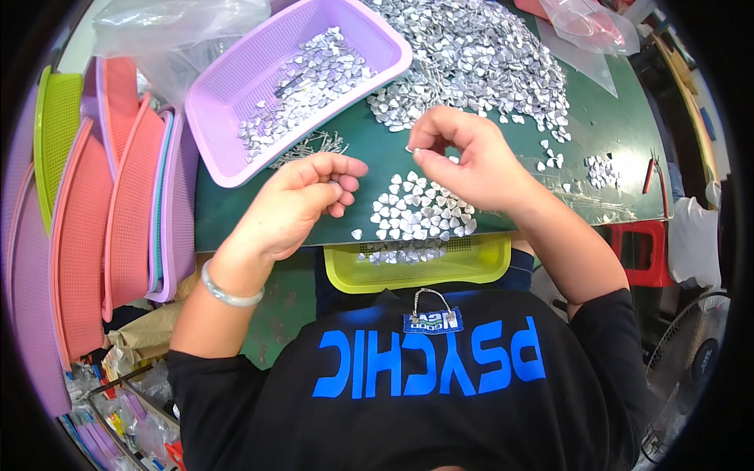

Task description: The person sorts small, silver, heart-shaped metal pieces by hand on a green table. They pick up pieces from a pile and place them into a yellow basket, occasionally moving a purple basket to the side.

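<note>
My right hand (pixel 471 157) pinches a small silvery piece (pixel 411 150) between thumb and forefinger; it looks like one of the metal hearts. My left hand (pixel 310 192) is curled, palm turned inward, thumb against the fingers; whatever they hold is too small to make out. Below and between the hands, a loose cluster of silver heart-shaped pieces (pixel 424 206) lies on the green tabletop (pixel 542 206). Under the table's near edge sits a yellow-green basket (pixel 345 275) with more hearts inside. A small heap of thin metal pins (pixel 314 147) lies just beyond my left hand.
A lilac basket (pixel 216 94) of hearts stands far left, beside a large heap of hearts (pixel 479 59). Stacked baskets (pixel 82 235) crowd the left. At right lie a small heart pile (pixel 602 172) and red-handled pliers (pixel 649 174); a red stool (pixel 656 251) and fan (pixel 683 353) are beyond.
</note>
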Available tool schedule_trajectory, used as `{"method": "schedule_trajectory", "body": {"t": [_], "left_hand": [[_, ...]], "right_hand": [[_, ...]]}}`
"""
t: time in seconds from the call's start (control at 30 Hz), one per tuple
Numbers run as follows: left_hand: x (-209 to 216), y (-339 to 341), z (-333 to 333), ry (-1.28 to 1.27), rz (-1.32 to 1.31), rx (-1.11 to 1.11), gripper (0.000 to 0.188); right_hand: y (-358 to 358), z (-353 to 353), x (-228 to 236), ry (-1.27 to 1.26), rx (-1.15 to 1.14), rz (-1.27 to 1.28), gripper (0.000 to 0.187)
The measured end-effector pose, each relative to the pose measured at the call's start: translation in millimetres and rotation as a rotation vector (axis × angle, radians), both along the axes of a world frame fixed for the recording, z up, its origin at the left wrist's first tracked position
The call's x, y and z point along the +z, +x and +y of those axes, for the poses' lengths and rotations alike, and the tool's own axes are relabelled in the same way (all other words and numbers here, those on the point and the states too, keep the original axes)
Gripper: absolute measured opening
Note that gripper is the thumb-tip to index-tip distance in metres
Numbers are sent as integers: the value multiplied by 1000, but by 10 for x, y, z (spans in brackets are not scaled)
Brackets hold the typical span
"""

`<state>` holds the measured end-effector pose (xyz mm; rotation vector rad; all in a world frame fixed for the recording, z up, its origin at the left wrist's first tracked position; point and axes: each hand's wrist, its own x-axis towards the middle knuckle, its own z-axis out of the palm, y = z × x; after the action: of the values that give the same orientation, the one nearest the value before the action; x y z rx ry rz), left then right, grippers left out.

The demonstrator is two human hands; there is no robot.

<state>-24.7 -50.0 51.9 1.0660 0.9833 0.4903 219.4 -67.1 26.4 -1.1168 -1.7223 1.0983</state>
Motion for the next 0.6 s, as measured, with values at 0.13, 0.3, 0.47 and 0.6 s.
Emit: {"method": "schedule_trajectory", "body": {"t": [0.13,0.3,0.47,0.6], "left_hand": [[287,-179,156,415,34,27,33],[275,-441,633,1400,814,92,27],[317,-321,447,1541,783,106,21],[343,-342,155,1406,693,256,13]], "right_hand": [[177,-38,-95,-223,23,276,7],[200,-125,-60,-333,7,498,12],[314,-232,-76,-331,-85,374,13],[231,-218,-71,-301,4,202,12]]}}
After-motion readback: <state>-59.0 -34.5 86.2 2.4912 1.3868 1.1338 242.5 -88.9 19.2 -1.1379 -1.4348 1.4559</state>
